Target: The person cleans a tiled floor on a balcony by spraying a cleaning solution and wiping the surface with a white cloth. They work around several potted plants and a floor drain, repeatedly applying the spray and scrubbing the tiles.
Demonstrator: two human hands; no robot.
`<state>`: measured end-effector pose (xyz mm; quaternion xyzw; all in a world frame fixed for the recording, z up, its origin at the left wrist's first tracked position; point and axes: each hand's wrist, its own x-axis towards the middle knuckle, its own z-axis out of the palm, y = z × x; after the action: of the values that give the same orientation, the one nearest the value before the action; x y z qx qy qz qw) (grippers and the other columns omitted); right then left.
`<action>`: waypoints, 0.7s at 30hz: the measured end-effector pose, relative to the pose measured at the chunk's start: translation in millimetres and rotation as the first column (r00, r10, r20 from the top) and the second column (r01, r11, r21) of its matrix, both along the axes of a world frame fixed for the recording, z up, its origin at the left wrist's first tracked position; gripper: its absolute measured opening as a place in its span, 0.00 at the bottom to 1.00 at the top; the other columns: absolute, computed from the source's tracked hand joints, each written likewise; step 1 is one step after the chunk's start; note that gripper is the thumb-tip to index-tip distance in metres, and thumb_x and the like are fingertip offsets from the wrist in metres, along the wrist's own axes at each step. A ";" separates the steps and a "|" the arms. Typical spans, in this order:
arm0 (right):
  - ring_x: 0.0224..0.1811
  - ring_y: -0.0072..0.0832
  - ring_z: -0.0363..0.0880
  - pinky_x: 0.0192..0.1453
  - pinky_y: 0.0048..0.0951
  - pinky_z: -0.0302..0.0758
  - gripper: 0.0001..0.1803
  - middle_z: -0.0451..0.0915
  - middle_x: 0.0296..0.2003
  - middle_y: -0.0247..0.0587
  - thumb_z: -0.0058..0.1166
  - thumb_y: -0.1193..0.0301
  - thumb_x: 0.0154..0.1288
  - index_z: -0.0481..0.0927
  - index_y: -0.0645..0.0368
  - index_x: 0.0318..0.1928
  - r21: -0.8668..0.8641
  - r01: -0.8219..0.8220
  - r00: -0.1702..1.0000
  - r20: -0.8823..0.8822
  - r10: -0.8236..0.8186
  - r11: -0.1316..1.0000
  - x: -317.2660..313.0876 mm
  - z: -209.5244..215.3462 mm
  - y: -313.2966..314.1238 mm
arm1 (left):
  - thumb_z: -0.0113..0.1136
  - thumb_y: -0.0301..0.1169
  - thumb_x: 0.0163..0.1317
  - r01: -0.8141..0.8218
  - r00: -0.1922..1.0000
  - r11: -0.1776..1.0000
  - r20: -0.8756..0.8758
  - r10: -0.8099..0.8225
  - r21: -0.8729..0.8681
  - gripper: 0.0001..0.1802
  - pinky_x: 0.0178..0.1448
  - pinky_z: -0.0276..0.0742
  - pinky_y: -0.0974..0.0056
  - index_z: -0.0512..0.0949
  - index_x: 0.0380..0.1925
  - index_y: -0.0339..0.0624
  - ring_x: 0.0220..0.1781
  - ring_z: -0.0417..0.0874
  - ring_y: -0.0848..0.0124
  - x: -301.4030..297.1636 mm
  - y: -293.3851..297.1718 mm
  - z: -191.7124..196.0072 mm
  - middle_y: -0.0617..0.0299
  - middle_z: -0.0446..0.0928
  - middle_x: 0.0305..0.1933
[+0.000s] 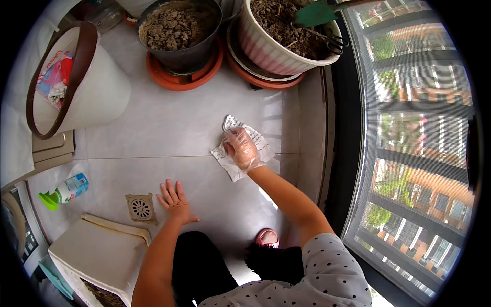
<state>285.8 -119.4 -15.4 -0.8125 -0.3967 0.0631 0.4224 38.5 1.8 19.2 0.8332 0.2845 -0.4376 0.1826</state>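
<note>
On the grey tiled floor (153, 133) my right hand (242, 148), in a clear plastic glove, presses down on a white cloth with dark print (230, 166). Its fingers are curled, and the cloth spreads out on several sides beneath them. I cannot tell whether it is cloth or paper. My left hand (176, 201) is bare and lies flat on the tiles with its fingers spread. Just left of it sits a square floor drain (140, 208). Farther left, a spray bottle with a green head (71, 189) lies on its side.
A dark pot of soil (184, 51) and a larger pale pot (279, 56), holding a green trowel (314, 15), stand on saucers ahead. A white bin with a brown rim (102, 87) is at left. A white box (102, 250) stands near-left; a window (409, 153) runs along the right.
</note>
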 end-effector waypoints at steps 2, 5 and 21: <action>0.32 0.33 0.74 0.37 0.30 0.73 0.16 0.73 0.33 0.41 0.55 0.79 0.53 0.72 0.59 0.44 -0.006 0.078 0.963 -0.257 -0.076 0.997 0.0 -2.9 -2.6 | 0.75 0.56 0.22 0.001 1.000 1.000 0.005 -0.001 0.000 0.82 0.63 0.17 0.36 0.22 0.63 0.34 0.68 0.15 0.41 -1.0 -1.8 -2.4 0.36 0.16 0.66; 0.34 0.40 0.74 0.37 0.34 0.72 0.13 0.73 0.35 0.47 0.52 0.80 0.54 0.72 0.59 0.42 -0.014 0.257 0.958 -0.130 -0.257 0.966 6.5 0.7 8.1 | 0.74 0.57 0.22 0.009 1.000 1.000 -0.003 -0.009 0.016 0.82 0.64 0.17 0.35 0.23 0.62 0.33 0.68 0.16 0.41 -5.1 -0.6 -2.8 0.35 0.16 0.66; 0.31 0.46 0.75 0.35 0.40 0.73 0.02 0.75 0.28 0.49 0.51 0.74 0.55 0.76 0.58 0.28 0.012 0.622 0.764 0.210 -0.610 0.783 116.1 -42.9 7.9 | 0.75 0.55 0.23 0.008 0.997 1.000 -0.074 -0.009 -0.020 0.82 0.64 0.17 0.36 0.20 0.61 0.33 0.66 0.12 0.41 8.1 -2.4 -0.9 0.35 0.13 0.65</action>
<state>401.9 -111.6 -58.3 -0.9116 -0.1468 -0.1502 0.3533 46.6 -0.6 18.3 0.8157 0.2831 -0.4718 0.1784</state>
